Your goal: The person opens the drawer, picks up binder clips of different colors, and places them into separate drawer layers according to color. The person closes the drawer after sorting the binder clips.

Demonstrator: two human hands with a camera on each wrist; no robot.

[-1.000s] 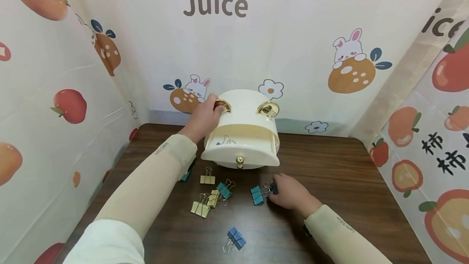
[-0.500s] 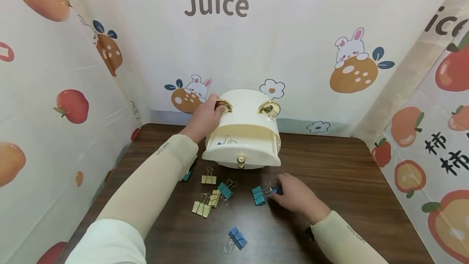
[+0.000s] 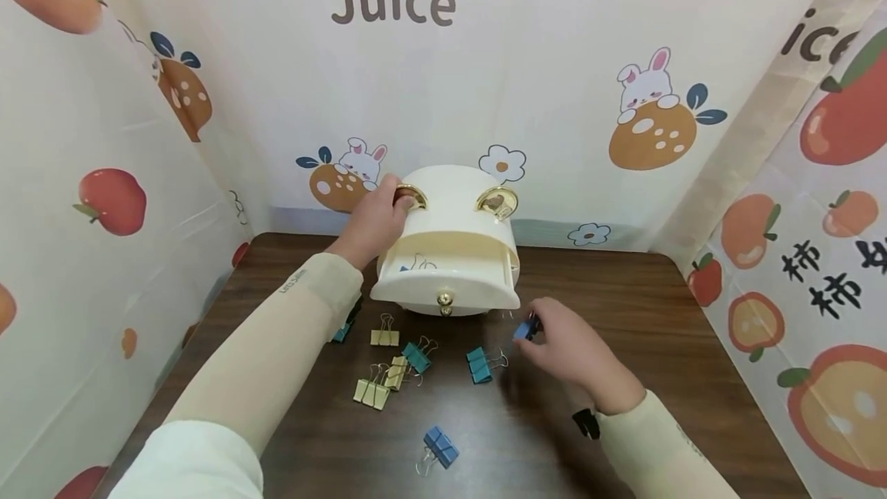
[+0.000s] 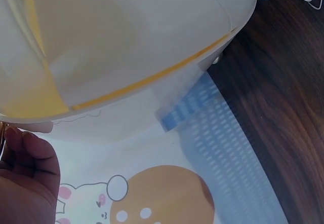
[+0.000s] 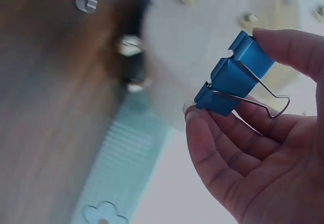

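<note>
My left hand (image 3: 373, 223) grips the gold-rimmed left ear (image 3: 418, 197) of a white drawer box (image 3: 450, 195). Its drawer (image 3: 485, 293) is pulled out, and clip wires with a bit of blue show inside. In the right wrist view, a blue binder clip (image 5: 235, 77) is pinched between the thumb and fingers of my right hand (image 5: 263, 148), one wire handle turned toward the palm. In the head view this hand is just right of the drawer front, raised over the table. A teal binder clip (image 3: 479, 366) lies on the table to its left.
Left of centre lie another teal clip (image 3: 417, 358) and several yellow clips (image 3: 371, 394). A blue clip (image 3: 441, 447) lies nearer the front. Dark clips (image 3: 341, 331) are partly hidden by the left sleeve. Printed curtains (image 3: 554, 98) surround the wooden table (image 3: 589, 283).
My right hand has lifted the blue binder clip off the table beside the teal one and moved it slightly toward the box. The left hand stays on the ear.
</note>
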